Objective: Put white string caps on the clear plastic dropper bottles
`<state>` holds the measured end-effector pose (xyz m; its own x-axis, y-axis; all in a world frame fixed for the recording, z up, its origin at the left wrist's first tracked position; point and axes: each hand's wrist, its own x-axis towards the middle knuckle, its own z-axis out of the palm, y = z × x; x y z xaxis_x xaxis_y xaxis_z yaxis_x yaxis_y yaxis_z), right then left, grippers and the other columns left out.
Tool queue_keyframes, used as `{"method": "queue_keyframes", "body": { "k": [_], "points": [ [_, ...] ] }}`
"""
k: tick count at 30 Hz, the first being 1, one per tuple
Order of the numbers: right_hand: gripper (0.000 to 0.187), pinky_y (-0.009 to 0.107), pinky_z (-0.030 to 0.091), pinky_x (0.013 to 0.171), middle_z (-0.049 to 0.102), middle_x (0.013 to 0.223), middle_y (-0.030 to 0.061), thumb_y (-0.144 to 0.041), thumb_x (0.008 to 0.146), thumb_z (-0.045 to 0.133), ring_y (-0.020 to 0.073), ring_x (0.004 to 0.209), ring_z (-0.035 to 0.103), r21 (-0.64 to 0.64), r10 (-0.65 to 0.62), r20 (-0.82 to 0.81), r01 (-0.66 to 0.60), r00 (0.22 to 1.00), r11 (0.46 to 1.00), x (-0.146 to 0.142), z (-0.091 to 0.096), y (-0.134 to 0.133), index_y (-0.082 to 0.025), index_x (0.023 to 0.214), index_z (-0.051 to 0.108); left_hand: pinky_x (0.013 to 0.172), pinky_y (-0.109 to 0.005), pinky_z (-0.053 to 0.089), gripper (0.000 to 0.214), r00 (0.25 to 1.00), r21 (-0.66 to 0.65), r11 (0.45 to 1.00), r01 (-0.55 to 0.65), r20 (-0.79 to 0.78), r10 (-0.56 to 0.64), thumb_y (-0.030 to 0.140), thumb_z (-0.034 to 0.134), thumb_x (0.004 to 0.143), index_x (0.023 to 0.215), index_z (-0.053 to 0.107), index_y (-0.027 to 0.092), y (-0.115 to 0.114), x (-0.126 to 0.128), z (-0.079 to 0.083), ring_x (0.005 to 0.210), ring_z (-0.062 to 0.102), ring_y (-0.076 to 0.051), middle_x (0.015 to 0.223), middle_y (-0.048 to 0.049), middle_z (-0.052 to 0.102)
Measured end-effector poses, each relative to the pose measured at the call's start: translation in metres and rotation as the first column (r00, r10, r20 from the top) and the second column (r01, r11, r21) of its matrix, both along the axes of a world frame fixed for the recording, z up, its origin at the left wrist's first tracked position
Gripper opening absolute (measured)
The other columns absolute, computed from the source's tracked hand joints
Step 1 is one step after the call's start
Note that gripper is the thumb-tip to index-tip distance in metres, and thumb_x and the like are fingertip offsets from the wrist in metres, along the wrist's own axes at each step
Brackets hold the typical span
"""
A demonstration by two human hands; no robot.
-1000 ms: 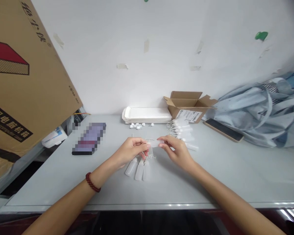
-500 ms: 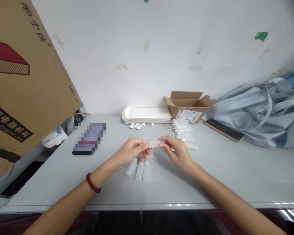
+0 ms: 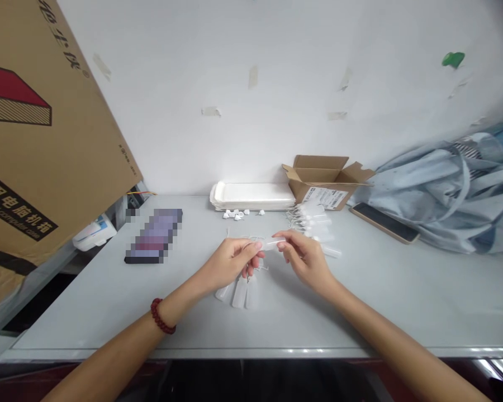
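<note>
A bottle [image 3: 271,243] is held just above the desk [image 3: 381,290] between left hand [image 3: 230,262] and right hand [image 3: 305,258], with both grips apparently closed on its ends. Spare bottles [image 3: 241,291] are laid beneath.

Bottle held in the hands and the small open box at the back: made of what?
Bottle: likely plastic, milky translucent, matte; it looks pale and semi-clear against the grey table. Box: brown cardboard, matte, flaps folded open, white label on its front.
</note>
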<state>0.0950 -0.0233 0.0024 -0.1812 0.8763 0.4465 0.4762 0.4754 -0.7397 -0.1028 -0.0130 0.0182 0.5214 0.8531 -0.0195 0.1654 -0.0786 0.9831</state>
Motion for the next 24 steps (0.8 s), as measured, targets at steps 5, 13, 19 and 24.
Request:
{"method": "queue_keyframes", "body": {
  "k": [5,13,19,24],
  "points": [
    [0.032,0.026,0.033,0.049,0.049,0.055,-0.0002,-0.043,0.091,0.044,0.0136,0.049,0.044,-0.026,0.004,-0.018,-0.004,1.0,1.0,0.0009,0.0006,-0.0002,-0.018,0.092,0.064,0.056,-0.024,0.039,0.036,0.983,0.277,0.961,-0.002,-0.177,0.053,0.04,0.041,0.091,0.071,0.057,0.015,-0.005,-0.0003,0.0009,0.059,0.051,-0.012,0.064,-0.0014,0.055],
    [0.03,0.025,0.035,0.048,0.047,0.055,-0.0029,-0.043,0.09,0.047,0.0117,0.046,0.044,-0.13,0.013,-0.146,-0.032,0.989,0.991,0.0005,-0.0047,0.0035,-0.018,0.098,0.061,0.063,-0.026,0.035,0.019,0.946,0.607,0.794,0.041,-0.28,0.166,0.026,0.042,0.091,0.088,0.058,0.018,-0.0025,0.0003,-0.0008,0.066,0.048,-0.014,0.076,-0.0024,0.056],
    [0.027,0.025,0.041,0.051,0.051,0.064,-0.0013,-0.039,0.089,0.049,0.0115,0.051,0.051,-0.096,0.005,-0.162,-0.021,0.987,0.995,0.001,-0.0069,0.0046,-0.019,0.102,0.061,0.057,-0.024,0.038,0.033,0.967,0.316,0.948,0.027,-0.248,0.056,0.04,0.04,0.092,0.075,0.056,0.017,-0.004,-0.0018,0.0064,0.06,0.052,-0.012,0.067,-0.0001,0.056],
    [0.024,0.027,0.047,0.057,0.06,0.08,0.0047,-0.035,0.087,0.054,0.0144,0.064,0.056,-0.01,0.067,-0.08,-0.068,0.995,0.998,0.0003,-0.0015,0.0015,-0.021,0.104,0.064,0.052,-0.024,0.04,0.039,0.997,0.004,1.0,0.022,-0.073,-0.021,0.045,0.04,0.091,0.075,0.058,0.014,-0.0008,-0.0028,0.0082,0.053,0.053,-0.011,0.063,-0.0014,0.057]
  ]
}}
